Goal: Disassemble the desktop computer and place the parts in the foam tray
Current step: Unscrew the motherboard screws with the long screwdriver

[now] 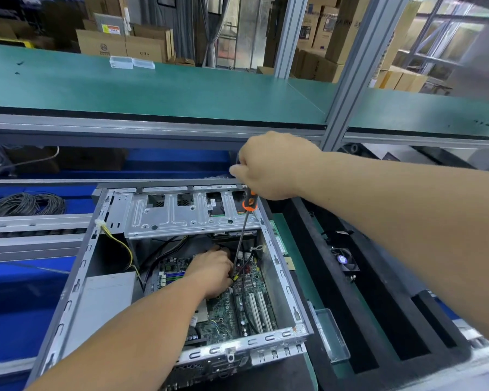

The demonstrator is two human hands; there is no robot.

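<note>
The open desktop case (76,280) lies in front of me with its green motherboard (237,309) exposed. My right hand (268,165) grips the orange-and-black handle of a long screwdriver (244,235) above the case's far right corner; its shaft runs down to the board. My left hand (212,272) reaches inside the case, its fingers curled by the screwdriver tip and the black cables there. I cannot tell what they hold. A black foam tray (393,320) lies to the right, with a small fan (346,259) in it.
A silver drive cage (181,218) spans the case's far end. A yellow-and-black cable (119,241) hangs at the left. A coil of grey cable (26,204) lies far left. A clear plastic box (332,334) sits between case and tray. A green shelf (153,86) runs above.
</note>
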